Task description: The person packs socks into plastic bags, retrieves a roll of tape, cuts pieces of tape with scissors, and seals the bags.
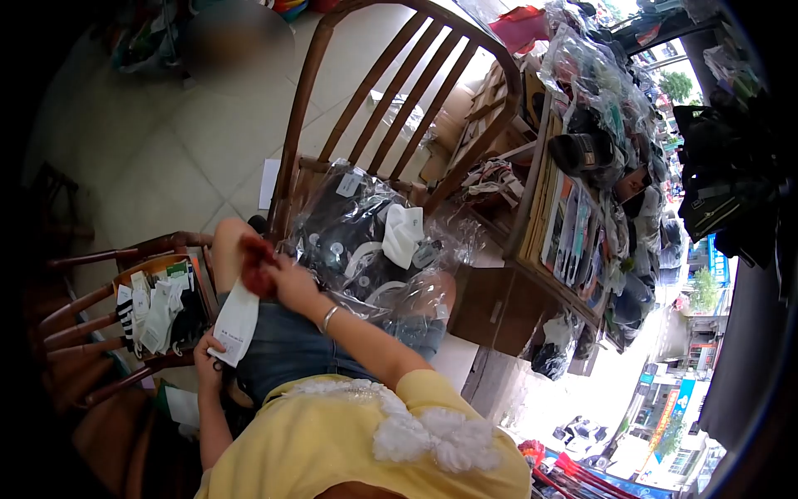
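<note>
A long white piece that looks like a sock, with small dark print near its lower end, hangs over my lap. My left hand pinches that printed end, and a small dark ring-shaped thing shows by its fingers. At the other end, my right hand is closed around a dark red cloth, blurred by motion. The cloth overlaps the top of the sock; whether the right fingers also grip the sock is hidden. Beside the right hand, a clear plastic bag with black and white items lies across my knees and the chair.
A wooden chair faces me. At left, another chair holds a box with several socks. On the right stand a cardboard box and a shelf crowded with packaged goods. White paper lies on the tiled floor.
</note>
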Motion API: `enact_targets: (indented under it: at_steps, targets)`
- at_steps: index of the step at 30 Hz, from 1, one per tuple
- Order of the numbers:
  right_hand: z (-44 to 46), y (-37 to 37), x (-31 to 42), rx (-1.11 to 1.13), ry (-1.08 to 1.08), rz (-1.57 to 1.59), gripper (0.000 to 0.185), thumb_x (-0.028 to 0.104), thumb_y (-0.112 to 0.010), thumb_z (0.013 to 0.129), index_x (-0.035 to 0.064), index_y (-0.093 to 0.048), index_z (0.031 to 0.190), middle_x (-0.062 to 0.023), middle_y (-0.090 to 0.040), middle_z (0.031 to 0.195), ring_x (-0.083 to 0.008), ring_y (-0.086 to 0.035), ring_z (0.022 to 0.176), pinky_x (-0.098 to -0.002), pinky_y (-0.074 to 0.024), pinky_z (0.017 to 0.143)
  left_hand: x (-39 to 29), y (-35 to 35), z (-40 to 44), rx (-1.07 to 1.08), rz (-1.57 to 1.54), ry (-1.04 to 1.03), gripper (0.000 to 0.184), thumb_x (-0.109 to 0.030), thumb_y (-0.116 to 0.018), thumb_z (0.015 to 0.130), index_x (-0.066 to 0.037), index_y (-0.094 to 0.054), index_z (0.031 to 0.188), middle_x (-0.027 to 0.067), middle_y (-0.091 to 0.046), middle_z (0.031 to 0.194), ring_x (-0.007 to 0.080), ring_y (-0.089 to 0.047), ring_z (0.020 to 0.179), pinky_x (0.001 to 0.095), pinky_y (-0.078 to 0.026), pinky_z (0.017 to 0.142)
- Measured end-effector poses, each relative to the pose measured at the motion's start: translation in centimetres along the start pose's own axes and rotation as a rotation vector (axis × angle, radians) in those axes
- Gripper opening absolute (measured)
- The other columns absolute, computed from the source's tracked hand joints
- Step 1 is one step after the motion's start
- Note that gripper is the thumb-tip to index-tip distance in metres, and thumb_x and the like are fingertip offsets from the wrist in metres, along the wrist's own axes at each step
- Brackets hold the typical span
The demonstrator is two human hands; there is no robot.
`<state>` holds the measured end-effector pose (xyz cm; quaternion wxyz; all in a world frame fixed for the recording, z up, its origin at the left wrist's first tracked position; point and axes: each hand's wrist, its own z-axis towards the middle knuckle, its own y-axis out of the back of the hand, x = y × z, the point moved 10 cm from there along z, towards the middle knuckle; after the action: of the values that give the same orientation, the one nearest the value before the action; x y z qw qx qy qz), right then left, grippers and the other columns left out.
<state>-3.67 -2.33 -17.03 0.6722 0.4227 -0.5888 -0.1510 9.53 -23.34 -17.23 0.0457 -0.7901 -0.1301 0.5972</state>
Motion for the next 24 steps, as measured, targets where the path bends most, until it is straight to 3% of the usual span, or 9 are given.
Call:
enact_targets:
  at_steps: [4, 6, 9, 11, 13, 16, 20, 22, 24]
  targets:
    - [-0.5, 3.3, 0.6, -0.096, -0.049, 0.136, 0.044, 0.003, -0.053, 0.076, 0.0122, -0.056, 0.119, -0.0189, -0.05, 0.12, -0.0384, -0.055, 0.099, -0.0437, -0.0467, 0.083, 0.2, 0.5, -0.5, 0.069, 0.016, 0.101, 0.01, -0.004, -0.056, 0.073, -0.01, -0.048, 0.071, 0.0143, -0.056, 0.121, 0.0192, -0.055, 0.104, 0.0294, -0.042, 0.09]
    - [-1.9, 4.8, 7.0, -0.17, 0.184, 0.077, 0.044, 0.007, -0.056, 0.074, 0.0139, -0.057, 0.117, -0.0157, -0.052, 0.111, -0.033, -0.056, 0.095, -0.0397, -0.0471, 0.08, -1.5, -0.6, -0.8, 0.09, -0.068, 0.05, 0.016, -0.01, -0.062, 0.07, -0.009, -0.046, 0.072, 0.009, -0.057, 0.106, 0.0144, -0.054, 0.086, 0.025, -0.043, 0.079]
    - [-3.9, 2.7, 12.4, -0.131, 0.448, 0.014, 0.041, 0.012, -0.058, 0.074, 0.0156, -0.058, 0.114, -0.0133, -0.053, 0.107, -0.0296, -0.056, 0.089, -0.039, -0.0473, 0.077, -1.4, -0.2, -0.9, 0.119, -0.066, 0.066, 0.039, -0.035, -0.074, 0.071, -0.011, -0.044, 0.072, 0.0069, -0.056, 0.1, 0.0152, -0.054, 0.087, 0.0256, -0.043, 0.079]
    - [-2.9, -1.3, 9.1, 0.034, 0.37, -0.082, 0.038, 0.016, -0.058, 0.074, 0.0157, -0.059, 0.112, -0.012, -0.053, 0.104, -0.0282, -0.055, 0.087, -0.0385, -0.0472, 0.075, -2.6, -0.2, -1.0, 0.01, -0.016, 0.099, 0.056, -0.059, -0.074, 0.065, -0.013, -0.043, 0.073, 0.0055, -0.055, 0.097, 0.0157, -0.054, 0.088, 0.0265, -0.042, 0.08]
    - [-1.0, 1.1, 5.0, -0.134, 0.2, -0.038, 0.033, 0.016, -0.057, 0.077, 0.0167, -0.06, 0.11, -0.0122, -0.054, 0.107, -0.031, -0.056, 0.092, -0.0395, -0.0474, 0.076, -3.8, 0.3, -1.2, 0.042, -0.034, 0.043, 0.058, -0.062, -0.074, 0.062, -0.014, -0.042, 0.073, 0.0053, -0.055, 0.097, 0.0158, -0.054, 0.089, 0.0266, -0.042, 0.08]
    - [0.0, 0.0, -3.7, 0.077, -0.163, 0.091, 0.034, 0.008, -0.052, 0.08, 0.0126, -0.058, 0.113, -0.0147, -0.052, 0.116, -0.0387, -0.054, 0.1, -0.0441, -0.0453, 0.086, -3.9, 4.0, -2.1, 0.075, -0.096, 0.04, 0.067, -0.07, -0.069, 0.052, -0.016, -0.04, 0.078, 0.0029, -0.055, 0.103, 0.0176, -0.054, 0.097, 0.0286, -0.042, 0.082]
    - [-1.8, 2.3, -1.5, 0.128, -0.145, 0.267, 0.042, 0.005, -0.052, 0.077, 0.0113, -0.056, 0.118, -0.0171, -0.049, 0.122, -0.0395, -0.051, 0.106, -0.043, -0.0422, 0.091, -8.7, 8.6, -1.5, -0.221, -0.28, -0.064, 0.038, -0.048, -0.064, 0.082, -0.014, -0.048, 0.089, 0.0072, -0.056, 0.113, 0.0221, -0.051, 0.111, 0.0372, -0.041, 0.095]
    - [-2.9, 0.4, -2.5, 0.102, -0.089, 0.254, 0.041, 0.005, -0.053, 0.077, 0.0112, -0.056, 0.117, -0.0216, -0.049, 0.117, -0.0398, -0.049, 0.109, -0.0432, -0.039, 0.095, -9.0, 12.2, -1.2, -0.386, -0.277, -0.084, 0.039, -0.035, -0.053, 0.091, -0.007, -0.051, 0.118, 0.0082, -0.053, 0.119, 0.0217, -0.052, 0.11, 0.0374, -0.039, 0.097]
    - [-3.0, 3.4, 2.1, 0.175, -0.061, 0.46, 0.035, 0.008, -0.055, 0.079, 0.0097, -0.058, 0.114, -0.0197, -0.054, 0.109, -0.0375, -0.051, 0.104, -0.0413, -0.0415, 0.091, -8.9, 15.2, -0.9, -0.374, -0.317, -0.122, 0.031, -0.026, -0.052, 0.092, -0.007, -0.053, 0.116, 0.008, -0.056, 0.117, 0.0216, -0.053, 0.11, 0.0365, -0.041, 0.096]
